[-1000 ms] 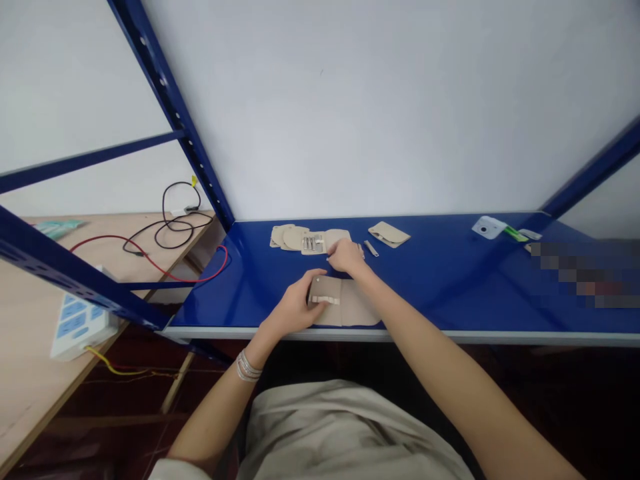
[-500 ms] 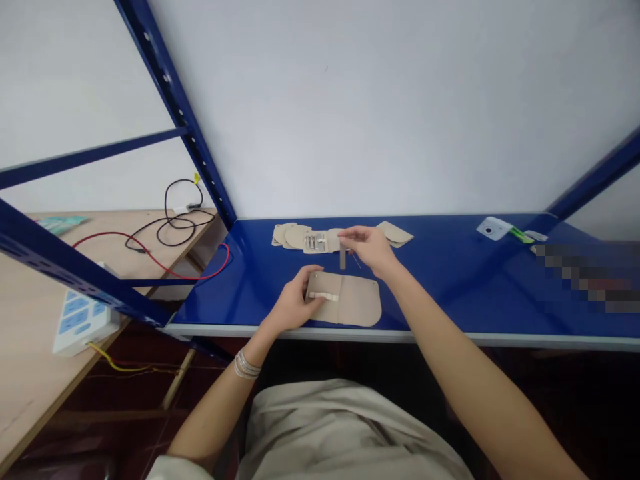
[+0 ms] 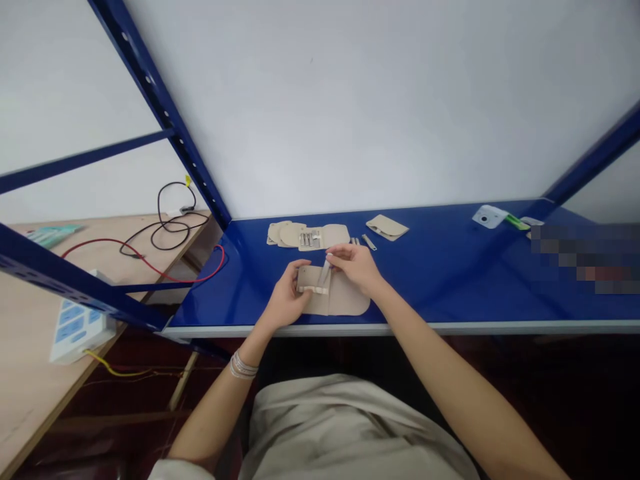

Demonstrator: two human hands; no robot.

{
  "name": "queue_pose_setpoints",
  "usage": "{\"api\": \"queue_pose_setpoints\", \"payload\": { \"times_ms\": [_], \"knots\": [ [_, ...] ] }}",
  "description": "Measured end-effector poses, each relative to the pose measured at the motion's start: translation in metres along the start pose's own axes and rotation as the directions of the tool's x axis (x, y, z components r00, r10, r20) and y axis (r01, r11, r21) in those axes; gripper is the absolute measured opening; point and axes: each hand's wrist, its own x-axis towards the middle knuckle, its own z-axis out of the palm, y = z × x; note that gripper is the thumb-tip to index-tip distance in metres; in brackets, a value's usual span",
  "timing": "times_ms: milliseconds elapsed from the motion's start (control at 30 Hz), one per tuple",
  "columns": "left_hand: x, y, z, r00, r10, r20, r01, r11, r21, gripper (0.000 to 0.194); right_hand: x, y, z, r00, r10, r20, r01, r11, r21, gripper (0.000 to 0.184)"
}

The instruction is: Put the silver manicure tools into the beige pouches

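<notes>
An unfolded beige case with a pale elastic band across its left half lies near the front edge of the blue shelf. My left hand grips the case's left side, thumb on top beside the band. Between thumb and fingertips, my right hand pinches a slim flat metal tool. The tool slants down over the left half, its lower end at the band; whether it is under the elastic I cannot tell. Behind my right hand lie a nail clipper and other small metal pieces, partly hidden.
At the back, an open beige case holds several metal tools, beside overlapping beige cases. A folded case lies to their right. A white device is far right. Left are a blue post, a red cable and a power strip.
My right hand has brought the metal tool down and toward me, from above the case's back edge to the band. The clipper behind it has come into view. My left hand keeps its hold.
</notes>
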Motion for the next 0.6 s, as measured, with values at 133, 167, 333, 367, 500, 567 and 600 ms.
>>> {"api": "queue_pose_setpoints", "payload": {
  "times_ms": [133, 167, 333, 367, 500, 567, 600],
  "knots": [
    [0.000, -0.002, 0.000, 1.000, -0.025, -0.003, 0.025, 0.998, -0.053, 0.052, -0.001, 0.002, 0.000, 0.996, -0.060, 0.073, 0.073, 0.981, -0.182, 0.015],
    [0.000, -0.002, 0.000, 1.000, -0.025, -0.008, 0.025, 0.998, -0.054, 0.052, -0.002, 0.002, 0.000, 0.993, -0.079, 0.088, 0.097, 0.971, -0.218, 0.015],
    [0.000, -0.003, -0.001, 1.000, -0.015, -0.017, 0.015, 0.999, -0.038, 0.055, -0.002, 0.006, 0.003, 0.980, -0.111, 0.165, 0.156, 0.942, -0.298, 0.015],
    [0.000, -0.003, -0.001, 1.000, -0.014, -0.017, 0.014, 1.000, -0.025, 0.055, 0.001, 0.007, 0.002, 0.981, -0.111, 0.161, 0.157, 0.940, -0.304, 0.015],
    [-0.001, -0.002, -0.001, 1.000, -0.018, -0.010, 0.019, 0.999, 0.034, 0.055, 0.025, 0.008, -0.012, 0.994, -0.107, 0.006, 0.102, 0.934, -0.342, 0.016],
    [-0.001, -0.001, -0.001, 1.000, -0.020, -0.008, 0.021, 0.998, 0.051, 0.055, 0.039, 0.009, -0.022, 0.991, -0.075, -0.111, 0.024, 0.915, -0.403, 0.019],
    [-0.001, -0.001, -0.001, 1.000, -0.021, -0.009, 0.022, 0.998, 0.059, 0.055, 0.045, 0.009, -0.027, 0.990, -0.059, -0.129, -0.005, 0.893, -0.450, 0.019]
  ]
}}
